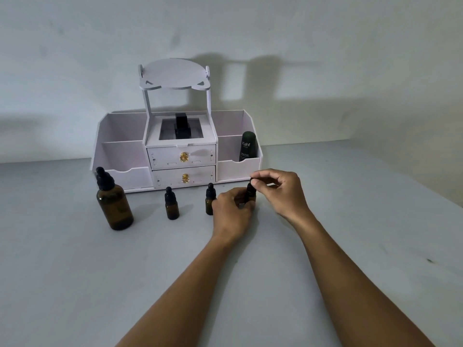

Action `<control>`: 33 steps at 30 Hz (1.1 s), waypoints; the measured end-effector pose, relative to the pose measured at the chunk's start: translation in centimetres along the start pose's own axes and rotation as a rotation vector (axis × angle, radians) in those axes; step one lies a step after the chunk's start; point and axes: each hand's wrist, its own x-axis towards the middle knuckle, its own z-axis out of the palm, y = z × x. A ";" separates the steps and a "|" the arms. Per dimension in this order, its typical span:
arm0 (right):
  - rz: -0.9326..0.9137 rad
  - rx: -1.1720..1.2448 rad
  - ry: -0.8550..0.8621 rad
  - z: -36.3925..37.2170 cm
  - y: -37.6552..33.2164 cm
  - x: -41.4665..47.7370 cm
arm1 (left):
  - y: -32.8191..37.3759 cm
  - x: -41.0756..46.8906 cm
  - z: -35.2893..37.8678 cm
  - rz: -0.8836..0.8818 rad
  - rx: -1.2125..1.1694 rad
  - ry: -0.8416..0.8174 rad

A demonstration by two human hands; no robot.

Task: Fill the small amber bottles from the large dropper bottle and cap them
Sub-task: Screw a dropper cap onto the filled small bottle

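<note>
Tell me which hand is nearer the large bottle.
Left. The left hand grips a small bottle right of the large bottle; the right hand, farther right, pinches the small bottle's cap.

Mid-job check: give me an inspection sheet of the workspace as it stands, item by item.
Surface: grey table, faint dark marks at its right side.
Job's things: large amber dropper bottle upright and capped, far left; left small amber bottle and middle small amber bottle upright and capped; right small amber bottle between the hands.
Clutter: white drawer organiser at the back; Kahf bottle in its front right compartment; black bottle in its middle top compartment.
Grippers: left hand grips the right small amber bottle; right hand pinches its dropper cap.
Cables: nothing seen.
Surroundings: plain wall with shadows.
</note>
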 end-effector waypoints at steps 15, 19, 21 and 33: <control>0.055 0.106 0.014 0.0 0.5 0.1 | 0.1 -0.1 0.1 -0.012 -0.002 0.008; 0.051 0.049 0.010 0.1 0.7 -0.1 | 0.2 -0.3 0.0 -0.009 0.004 -0.002; 0.047 0.041 0.035 0.0 0.6 -0.1 | 0.2 -0.3 0.0 -0.010 0.010 -0.005; 0.074 0.040 0.030 0.1 0.5 0.0 | 0.2 -0.2 0.0 -0.010 0.016 -0.002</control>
